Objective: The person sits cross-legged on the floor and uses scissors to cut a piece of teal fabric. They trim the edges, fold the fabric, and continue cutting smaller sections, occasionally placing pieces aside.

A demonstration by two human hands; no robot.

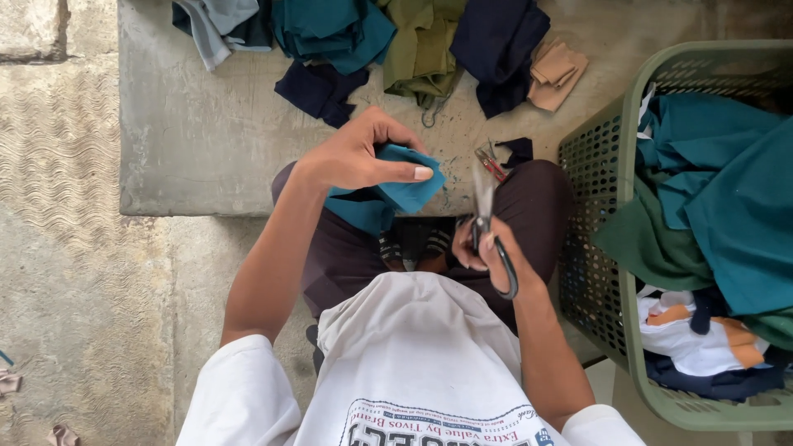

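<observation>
Left hand (355, 155) pinches a folded piece of teal cloth (395, 192), thumb laid flat across the top, fingers curled behind it. The cloth hangs from the grip over the person's lap, just in front of the near edge of a concrete slab (206, 140).

Right hand (487, 252) holds a pair of scissors (487, 223) by the black loop handles, fingers through or around them; blades point up and away from the body, close to the cloth's right edge but not touching it. Blades look closed or nearly so; cannot tell exactly.

Person sits with knees apart in dark trousers, white printed shirt below.

On the slab, just beyond the scissor tips: a small red-handled tool (491, 162) and a dark scrap (520, 149). Farther back along the slab, a row of cloth heaps: grey-blue, teal (334, 29), navy (320, 89), olive (421, 45), dark navy (496, 45), and a tan folded piece (555, 73).

To the right, touching the person's right knee, a green perforated plastic basket (591, 165) filled with teal, green, white-and-orange and navy fabric.

Rough patterned concrete floor (58, 248) on the left.
</observation>
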